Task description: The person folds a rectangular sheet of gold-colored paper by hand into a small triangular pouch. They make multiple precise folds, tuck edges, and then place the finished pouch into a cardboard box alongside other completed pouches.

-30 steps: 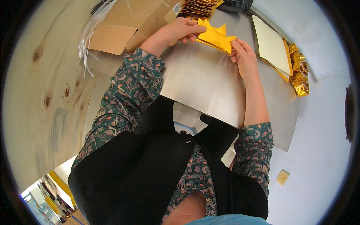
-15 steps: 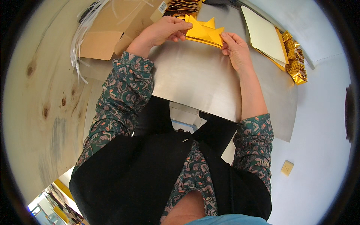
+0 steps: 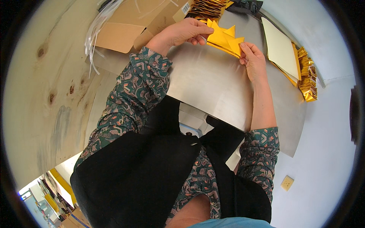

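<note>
Above the metal tabletop (image 3: 213,85) I hold a folded gold paper piece (image 3: 224,39), with pointed tips along its top like a small crown. My left hand (image 3: 186,33) pinches its left end between thumb and fingers. At the right end, my right hand (image 3: 251,59) grips the lower corner the same way. The lower edge of the piece looks layered. Just beyond it lies a stack of folded gold paper (image 3: 207,10), partly cut off by the view's upper rim.
An opened cardboard box (image 3: 119,36) with white plastic strips (image 3: 93,38) stands at the left. Pale sheets (image 3: 280,49) over gold paper lie at the right, beside a row of folded gold pieces (image 3: 307,76). Black plastic (image 3: 246,5) sits at the back. A white wall (image 3: 323,125) borders the table's right.
The whole view has shifted, so table, box and papers appear farther right and slightly lower. Both hands keep their pinch on the gold piece, which tilts slightly more down to the right.
</note>
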`<state>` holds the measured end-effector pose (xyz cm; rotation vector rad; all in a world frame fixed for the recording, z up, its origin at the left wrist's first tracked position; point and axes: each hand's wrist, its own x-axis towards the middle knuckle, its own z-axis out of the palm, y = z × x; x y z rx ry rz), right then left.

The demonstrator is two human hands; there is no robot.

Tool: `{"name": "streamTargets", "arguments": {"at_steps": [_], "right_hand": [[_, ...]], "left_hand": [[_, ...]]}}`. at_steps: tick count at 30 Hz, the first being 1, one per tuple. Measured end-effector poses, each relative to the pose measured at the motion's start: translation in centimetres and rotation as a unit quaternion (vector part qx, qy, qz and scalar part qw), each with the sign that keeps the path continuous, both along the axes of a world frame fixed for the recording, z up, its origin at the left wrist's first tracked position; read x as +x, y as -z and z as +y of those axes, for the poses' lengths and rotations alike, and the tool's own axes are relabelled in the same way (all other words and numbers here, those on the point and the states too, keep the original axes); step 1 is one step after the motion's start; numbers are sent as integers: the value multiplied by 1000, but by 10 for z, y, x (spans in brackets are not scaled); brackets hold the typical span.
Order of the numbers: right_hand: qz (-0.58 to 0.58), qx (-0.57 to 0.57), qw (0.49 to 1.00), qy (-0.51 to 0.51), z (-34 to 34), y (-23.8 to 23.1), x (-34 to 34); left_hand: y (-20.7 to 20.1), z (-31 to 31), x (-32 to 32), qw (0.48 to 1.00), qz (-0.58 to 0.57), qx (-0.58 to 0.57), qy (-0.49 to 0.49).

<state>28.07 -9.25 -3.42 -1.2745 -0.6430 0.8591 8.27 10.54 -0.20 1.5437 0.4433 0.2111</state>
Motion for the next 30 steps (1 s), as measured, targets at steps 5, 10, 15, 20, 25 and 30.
{"name": "streamTargets", "arguments": {"at_steps": [5, 10, 15, 20, 25, 30], "right_hand": [[2, -1, 1000, -2, -2, 0, 0], [-11, -14, 1000, -1, -2, 0, 0], [-25, -15, 1000, 6, -1, 1, 0], [-27, -15, 999, 6, 0, 3, 1], [-43, -17, 999, 0, 0, 2, 1], [-43, -21, 999, 3, 1, 2, 0]], "left_hand": [[3, 1, 3, 1000, 17, 17, -5], [7, 6, 3, 999, 33, 26, 13], [8, 4, 4, 999, 30, 17, 11], [6, 4, 3, 999, 28, 20, 20], [5, 4, 3, 999, 22, 5, 22], [5, 3, 3, 999, 28, 15, 21]]}}
